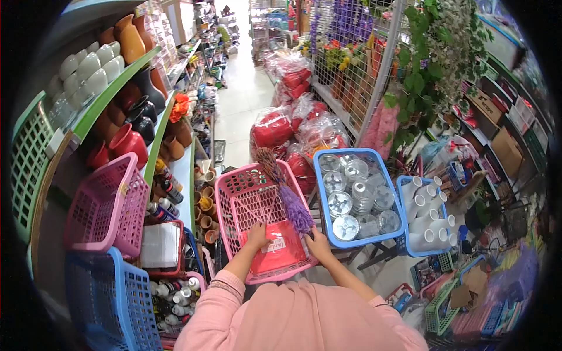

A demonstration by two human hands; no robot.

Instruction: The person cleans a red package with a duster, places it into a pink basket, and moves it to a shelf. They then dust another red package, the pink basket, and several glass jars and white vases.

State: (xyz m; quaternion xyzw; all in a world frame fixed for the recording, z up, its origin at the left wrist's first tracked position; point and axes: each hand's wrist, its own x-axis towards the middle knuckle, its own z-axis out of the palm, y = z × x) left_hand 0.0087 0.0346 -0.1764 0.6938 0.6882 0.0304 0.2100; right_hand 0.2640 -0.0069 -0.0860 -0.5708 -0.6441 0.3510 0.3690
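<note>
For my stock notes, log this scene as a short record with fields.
setting: shop aisle, goods on both sides
left hand: inside the pink basket, at the red packet; grip unclear
right hand: at the basket's right side, by the purple end of the bundle; grip unclear
bundle: brown and purple, along the basket's right rim
blue basket: right of the pink one, holds clear containers
far-right blue basket: white vases
left shelves: pots, including red ones

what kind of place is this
Probably a craft and home decor shop: red vases on shelves, a blue basket of clear plastic containers, and artificial-looking flowers along a wire rack.
</note>
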